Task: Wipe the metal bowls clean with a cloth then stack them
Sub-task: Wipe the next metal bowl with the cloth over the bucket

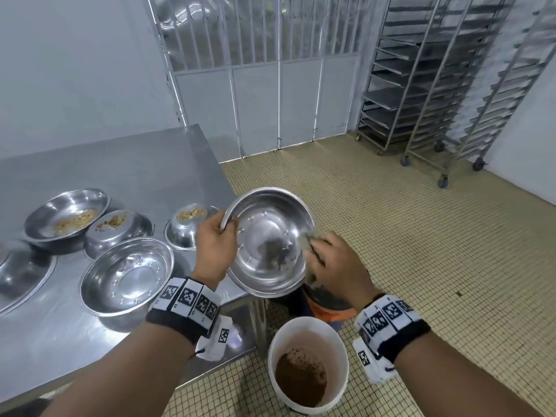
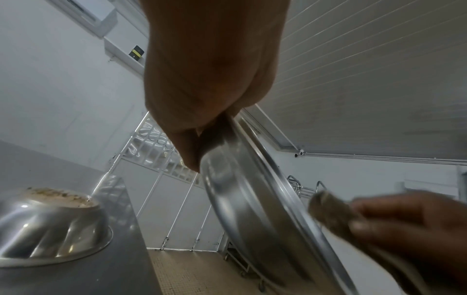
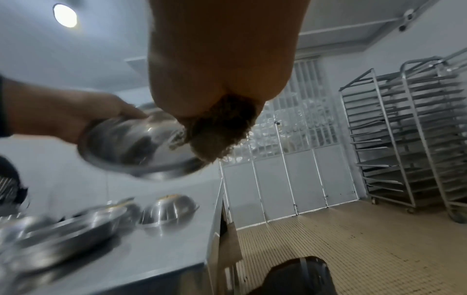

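We've got one metal bowl (image 1: 269, 242) in the air, just off the corner of the steel table (image 1: 126, 164) and above the white bucket (image 1: 308, 361) of brown residue on the tiled floor. Inside looks mostly wiped, though a dark smear sits low in the well; could be reflection, can't tell.

Orientation: the bowl is tipped, mouth facing up and back toward us, base pointing away and down. It's round, so no real long axis; the rim plane is steep, near edge low, far edge high.

Left hand (image 1: 215, 243) is clamped on the upper-left rim, thumb inside, fingers behind the wall. Right hand (image 1: 332, 263) is closed around a bunched brownish cloth (image 3: 215, 137), at the bowl's right edge; whether the cloth touches metal right now we can't tell.

Progress, our read: early to mid.
- One clean-looking bowl (image 1: 126, 276) sits upright on the table near the front edge.
- Three bowls still carry food crumbs: the wide one (image 1: 67, 215) at the back left, a smaller one (image 1: 118, 228) just beside it, another (image 1: 188, 225) near the left hand.
- A large pan edge (image 1: 21, 275) shows at far left, state unclear.
- Nothing is stacked yet.

Left to do: finish this bowl, wipe the three dirty ones, stack them.
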Tool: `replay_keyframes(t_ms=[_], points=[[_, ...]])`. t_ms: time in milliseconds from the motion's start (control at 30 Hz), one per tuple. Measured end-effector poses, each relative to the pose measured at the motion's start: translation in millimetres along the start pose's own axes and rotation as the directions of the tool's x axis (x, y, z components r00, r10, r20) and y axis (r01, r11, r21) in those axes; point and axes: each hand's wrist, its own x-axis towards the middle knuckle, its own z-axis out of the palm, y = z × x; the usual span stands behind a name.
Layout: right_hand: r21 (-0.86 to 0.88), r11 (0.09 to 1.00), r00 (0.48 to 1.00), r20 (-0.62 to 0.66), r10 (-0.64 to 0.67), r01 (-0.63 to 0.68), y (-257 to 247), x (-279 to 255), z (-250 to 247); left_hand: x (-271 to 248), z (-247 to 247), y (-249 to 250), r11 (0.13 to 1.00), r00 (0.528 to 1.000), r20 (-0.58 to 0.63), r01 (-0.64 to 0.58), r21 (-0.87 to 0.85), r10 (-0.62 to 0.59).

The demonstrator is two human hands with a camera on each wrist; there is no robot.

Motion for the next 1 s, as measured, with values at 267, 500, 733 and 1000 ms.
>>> replay_keyframes(t_ms=[267, 500, 733, 1000], points=[[0.066, 0.997, 0.944, -0.324, 0.056, -0.037, -8.7, 31.2, -27.5, -38.9, -4.7, -1.7, 0.991, 0.992, 0.098, 0.093, -0.099, -0.084], [0.26, 0.964, 0.982, -0.162, 0.1, -0.055, -15.2, 24.2, -16.6, -70.2, -22.1, 2.3, 0.974, 0.982, 0.116, 0.168, -0.15, -0.152], [0.298, 0.955, 1.0, 0.025, 0.005, -0.012, -37.3, 10.5, 3.0, -110.6, -49.9, 6.3, 0.958, 0.967, -0.036, 0.242, -0.156, -0.25], [0.24, 0.971, 0.995, 0.094, -0.031, 0.007, -95.2, 6.2, 47.2, -132.5, -112.5, -15.4, 0.959, 0.945, -0.175, 0.262, -0.107, -0.277]])
